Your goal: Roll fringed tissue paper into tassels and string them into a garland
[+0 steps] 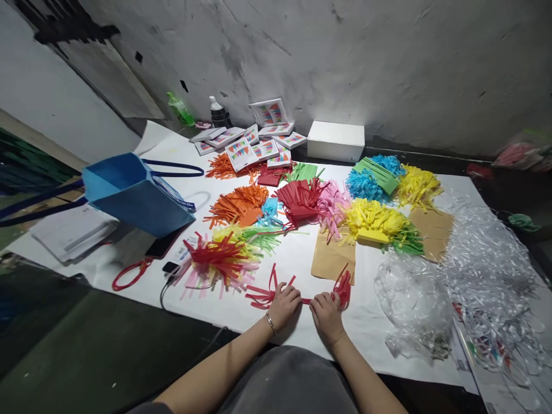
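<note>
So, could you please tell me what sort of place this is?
Probably an informal craft workspace on the floor: piles of fringed coloured paper, small printed packets by a bare wall, and both hands holding red fringe.

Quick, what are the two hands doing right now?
Left hand: closed, fingers pinching the red fringed paper strip.
Right hand: closed, pinching the same strip near its other end.

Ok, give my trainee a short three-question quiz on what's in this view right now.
1. True or false: both hands pinch the red fringed paper strip.
2. Which lies nearest the right hand? A) white box B) brown paper sheet C) blue bag
3. Which wrist wears a bracelet?

Key: 1 true. 2 B, the brown paper sheet; the white box and blue bag lie farther. 3 the left hand.
</note>
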A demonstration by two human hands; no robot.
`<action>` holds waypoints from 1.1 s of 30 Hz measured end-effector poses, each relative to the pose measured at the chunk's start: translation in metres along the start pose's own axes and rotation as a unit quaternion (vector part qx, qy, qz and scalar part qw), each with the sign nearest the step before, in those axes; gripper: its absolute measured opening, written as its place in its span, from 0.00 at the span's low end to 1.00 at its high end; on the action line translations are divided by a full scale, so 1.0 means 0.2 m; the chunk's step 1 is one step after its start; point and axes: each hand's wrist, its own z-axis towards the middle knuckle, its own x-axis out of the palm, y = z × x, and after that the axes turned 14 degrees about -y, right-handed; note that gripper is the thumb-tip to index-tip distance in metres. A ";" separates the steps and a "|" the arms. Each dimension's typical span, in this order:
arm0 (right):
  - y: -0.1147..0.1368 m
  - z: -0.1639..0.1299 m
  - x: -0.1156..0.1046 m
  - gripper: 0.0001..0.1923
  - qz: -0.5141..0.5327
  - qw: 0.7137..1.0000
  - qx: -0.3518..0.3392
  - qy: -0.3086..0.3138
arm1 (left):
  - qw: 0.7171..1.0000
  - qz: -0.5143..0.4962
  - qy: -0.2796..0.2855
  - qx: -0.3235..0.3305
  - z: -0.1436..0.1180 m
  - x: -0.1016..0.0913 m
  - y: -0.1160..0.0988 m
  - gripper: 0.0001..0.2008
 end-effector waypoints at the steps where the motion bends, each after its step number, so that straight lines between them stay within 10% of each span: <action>1: 0.01 0.01 0.01 0.05 0.002 1.000 -0.007 0.003 | 1.000 -0.002 0.008 0.001 0.01 0.01 0.00 0.07; 19: -0.11 -0.03 -0.02 0.08 0.048 0.999 -0.019 -0.013 | 0.985 -0.073 -0.003 -0.159 0.02 -0.04 0.03 0.06; 33: -0.07 -0.08 -0.04 0.07 0.060 0.998 0.007 -0.031 | 0.999 -0.005 0.038 0.008 0.03 0.05 -0.05 0.05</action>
